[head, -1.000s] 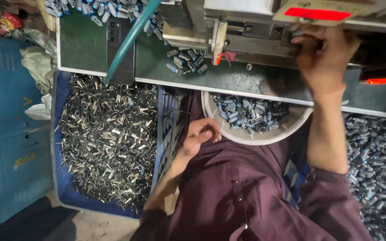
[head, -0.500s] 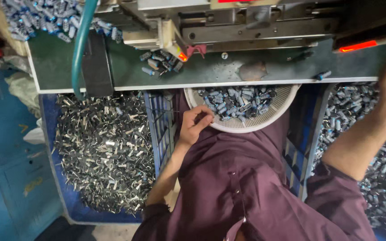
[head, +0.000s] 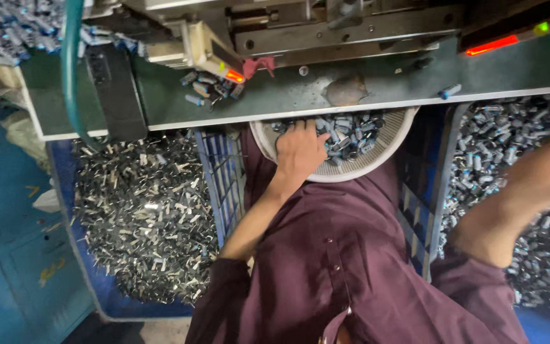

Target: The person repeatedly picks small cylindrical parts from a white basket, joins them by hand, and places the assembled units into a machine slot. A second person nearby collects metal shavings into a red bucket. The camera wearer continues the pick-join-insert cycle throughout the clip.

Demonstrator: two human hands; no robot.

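At far left, a blue crate (head: pixel 65 267) holds a heap of small metal pieces (head: pixel 144 216). Near the middle, the person's left hand (head: pixel 300 150) reaches into a round white basket (head: pixel 358 169) on the lap, fingers curled down among small blue cylindrical capacitors (head: pixel 351 134), apparently gathering some; whether any are gripped cannot be told. Above runs a green machine bench (head: pixel 377 89). At right, the right forearm (head: pixel 529 191) extends out of frame, its hand unseen.

matt white plastic basket (head: pixel 351 171), shiny metal parts (head: pixel 144 216), matt maroon cloth shirt (head: pixel 351 267)
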